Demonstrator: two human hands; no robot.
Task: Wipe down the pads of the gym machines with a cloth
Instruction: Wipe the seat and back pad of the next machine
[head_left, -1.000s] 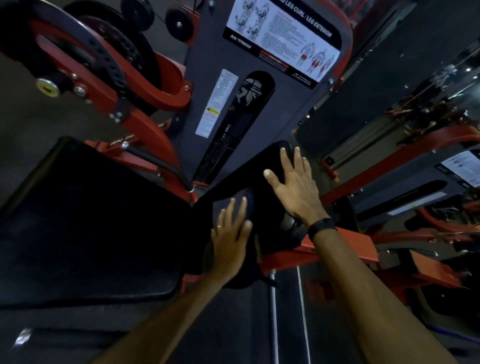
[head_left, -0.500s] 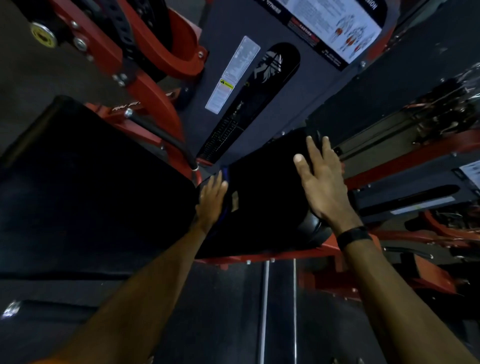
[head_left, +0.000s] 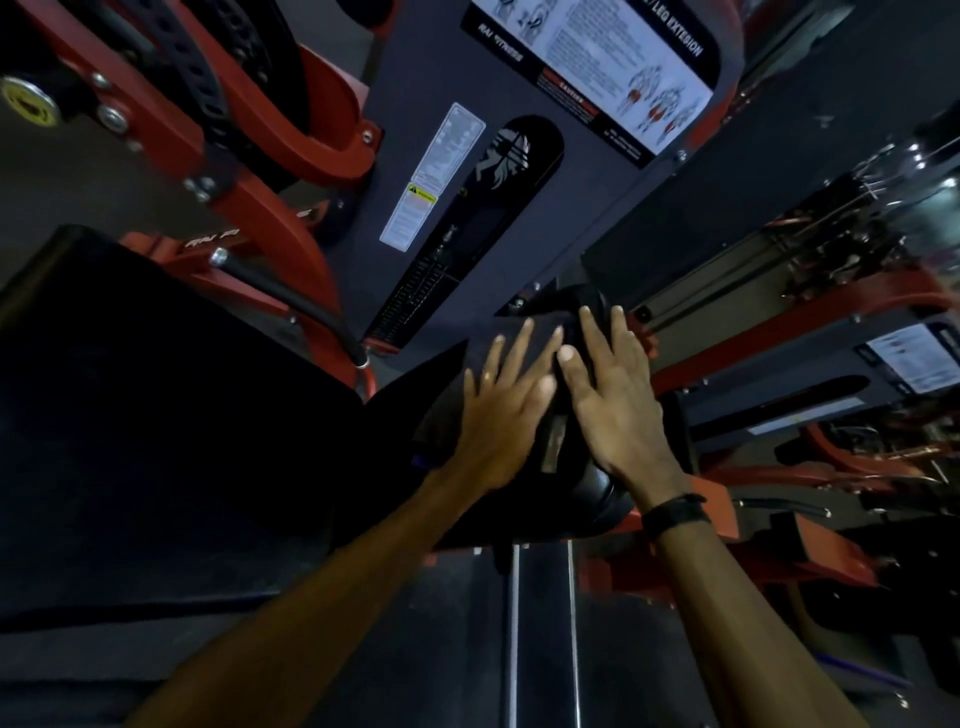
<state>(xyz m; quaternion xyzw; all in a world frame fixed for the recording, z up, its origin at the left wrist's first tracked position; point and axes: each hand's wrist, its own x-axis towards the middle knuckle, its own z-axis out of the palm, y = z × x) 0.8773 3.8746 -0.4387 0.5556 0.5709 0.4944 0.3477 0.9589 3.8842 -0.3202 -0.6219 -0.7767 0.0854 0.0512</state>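
Note:
A small black pad (head_left: 587, 493) of a leg curl and leg extension machine sits at mid-frame on a red frame. A dark cloth (head_left: 452, 415) lies on it, hard to tell from the pad in the dim light. My left hand (head_left: 506, 405) presses flat on the cloth with straight, spread fingers. My right hand (head_left: 613, 400) rests flat on the pad just to its right, fingers straight, thumb almost touching the left hand. A black band is on my right wrist.
A large black seat pad (head_left: 156, 441) fills the left. Red frame arms (head_left: 249, 197) rise at upper left. The grey weight-stack cover (head_left: 467, 208) with an instruction label (head_left: 597, 67) stands behind. More red machines (head_left: 831, 415) crowd the right. Dark floor lies below.
My left hand has slid with the cloth from the pad's left edge up and to the right, ending next to my right hand. The right hand has stayed on the pad.

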